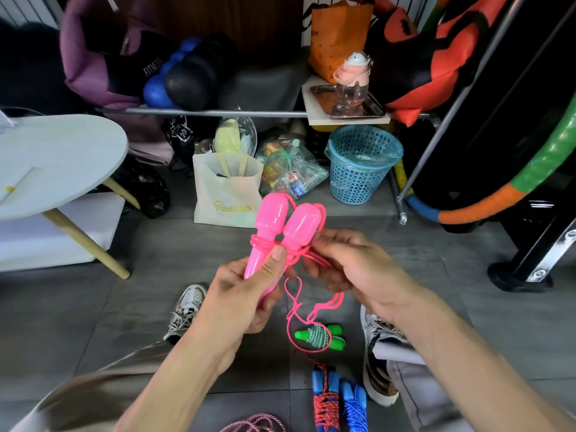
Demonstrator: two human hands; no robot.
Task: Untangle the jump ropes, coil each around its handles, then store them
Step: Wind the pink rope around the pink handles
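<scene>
Grey tiled floor (467,275). Nearest me: blue-handled rope bundle (338,400), then the coiled green-handled rope (319,336). My left hand (246,294) grips both glossy pink plastic handles (282,222); my right hand (352,263) pinches the thin pink cord (299,307), its slack dangling. Beyond: white paper bag (226,194), blue perforated basket (363,163).
</scene>
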